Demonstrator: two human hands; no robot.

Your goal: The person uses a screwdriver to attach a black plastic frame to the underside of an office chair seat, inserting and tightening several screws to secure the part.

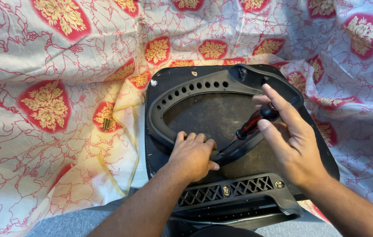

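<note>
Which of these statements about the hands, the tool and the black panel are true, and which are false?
1. The right hand holds a screwdriver with a red and black handle. True.
2. The left hand rests on the patterned cloth. False: it presses on the black curved frame over the black panel.
3. The curved frame has a row of holes. True.
4. The cloth is plain blue. False: it is white with red and gold flowers.

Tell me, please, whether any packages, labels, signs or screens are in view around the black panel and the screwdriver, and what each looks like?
None: no package, label, sign or screen shows. Only the black panel, the red-and-black screwdriver in the right hand, the left hand on the frame, and the floral cloth.
</note>
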